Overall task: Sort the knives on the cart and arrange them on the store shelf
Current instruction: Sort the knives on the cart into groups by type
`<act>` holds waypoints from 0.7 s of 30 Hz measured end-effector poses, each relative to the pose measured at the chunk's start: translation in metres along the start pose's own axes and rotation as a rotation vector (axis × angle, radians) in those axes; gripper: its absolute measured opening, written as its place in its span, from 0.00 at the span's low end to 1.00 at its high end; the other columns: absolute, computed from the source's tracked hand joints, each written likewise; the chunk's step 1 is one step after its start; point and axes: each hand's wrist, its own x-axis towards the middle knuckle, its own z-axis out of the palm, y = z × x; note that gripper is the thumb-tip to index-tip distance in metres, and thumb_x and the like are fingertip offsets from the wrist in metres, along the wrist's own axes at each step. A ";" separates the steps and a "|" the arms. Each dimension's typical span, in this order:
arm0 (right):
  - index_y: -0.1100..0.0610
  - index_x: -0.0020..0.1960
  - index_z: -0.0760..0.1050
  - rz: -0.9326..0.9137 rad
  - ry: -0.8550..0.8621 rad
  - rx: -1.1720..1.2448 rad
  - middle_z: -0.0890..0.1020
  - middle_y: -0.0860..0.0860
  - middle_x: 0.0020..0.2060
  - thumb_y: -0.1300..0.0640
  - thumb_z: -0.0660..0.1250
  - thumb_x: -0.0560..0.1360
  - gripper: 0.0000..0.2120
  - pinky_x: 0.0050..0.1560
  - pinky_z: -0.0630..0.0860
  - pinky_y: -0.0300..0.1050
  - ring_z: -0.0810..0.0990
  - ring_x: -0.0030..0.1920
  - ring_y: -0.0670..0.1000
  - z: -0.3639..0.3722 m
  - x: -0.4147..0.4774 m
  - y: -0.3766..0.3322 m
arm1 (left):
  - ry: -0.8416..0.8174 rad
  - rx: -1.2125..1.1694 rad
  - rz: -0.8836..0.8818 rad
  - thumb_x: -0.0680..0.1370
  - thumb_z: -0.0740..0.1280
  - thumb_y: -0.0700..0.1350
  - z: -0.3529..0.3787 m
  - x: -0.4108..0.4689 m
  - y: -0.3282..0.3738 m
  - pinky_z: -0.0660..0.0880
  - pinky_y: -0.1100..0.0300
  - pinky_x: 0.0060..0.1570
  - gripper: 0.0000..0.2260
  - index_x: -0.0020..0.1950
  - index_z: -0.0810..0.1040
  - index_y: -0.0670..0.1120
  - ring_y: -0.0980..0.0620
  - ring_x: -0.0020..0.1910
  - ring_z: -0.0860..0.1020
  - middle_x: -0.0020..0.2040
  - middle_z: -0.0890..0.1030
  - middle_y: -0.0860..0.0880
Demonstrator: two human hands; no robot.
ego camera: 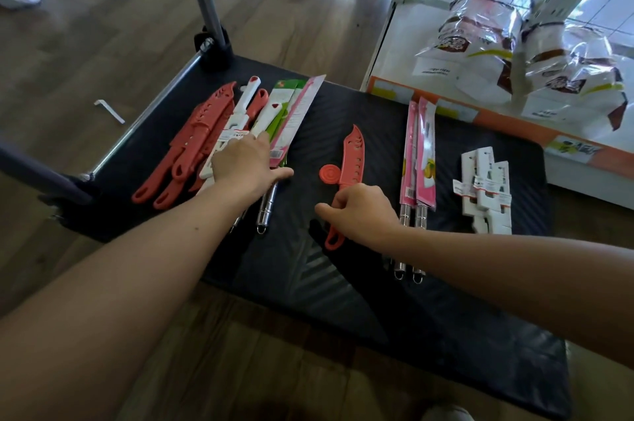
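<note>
On the black cart (343,104), the right hand (365,211) gripped the handle of a coral sheathed knife (353,159) at the middle; the left hand (245,163) lay spread on the mixed knife pile (206,118) at the cart's left end.

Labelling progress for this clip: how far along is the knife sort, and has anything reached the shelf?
Done: two groups lie sorted on the cart: a pink-packaged pair and a white-carded set. In hand: the right hand grips a coral knife by its handle; the left hand rests on the mixed pile. Left: that pile needs sorting, and no knives show on the shelf.
</note>
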 end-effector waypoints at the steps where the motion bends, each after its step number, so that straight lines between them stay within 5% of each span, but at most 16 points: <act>1: 0.55 0.31 0.76 -0.003 0.002 0.007 0.76 0.47 0.27 0.46 0.66 0.72 0.16 0.31 0.69 0.38 0.76 0.33 0.47 0.000 0.000 0.000 | 0.011 0.001 0.001 0.72 0.66 0.62 0.002 0.001 0.000 0.70 0.53 0.40 0.25 0.56 0.70 0.43 0.42 0.52 0.76 0.53 0.77 0.43; 12: 0.55 0.25 0.70 0.010 0.023 0.055 0.75 0.49 0.25 0.48 0.65 0.72 0.19 0.36 0.75 0.45 0.76 0.30 0.48 -0.004 -0.001 0.003 | 0.123 -0.083 0.033 0.79 0.58 0.45 0.002 0.005 -0.006 0.68 0.55 0.38 0.13 0.49 0.78 0.40 0.41 0.46 0.78 0.46 0.80 0.41; 18: 0.60 0.32 0.77 0.031 0.004 0.134 0.76 0.50 0.26 0.48 0.65 0.73 0.18 0.36 0.76 0.43 0.75 0.29 0.47 -0.006 0.001 -0.001 | 0.135 -0.388 -0.034 0.77 0.60 0.45 -0.004 -0.002 -0.011 0.72 0.55 0.39 0.13 0.36 0.78 0.41 0.42 0.41 0.78 0.37 0.80 0.42; 21: 0.63 0.37 0.79 0.052 -0.013 0.220 0.80 0.52 0.30 0.47 0.65 0.74 0.20 0.34 0.74 0.38 0.76 0.30 0.46 -0.009 0.004 -0.005 | 0.163 -0.573 -0.119 0.77 0.62 0.45 -0.011 -0.002 -0.004 0.74 0.54 0.45 0.12 0.42 0.82 0.41 0.43 0.44 0.79 0.40 0.83 0.42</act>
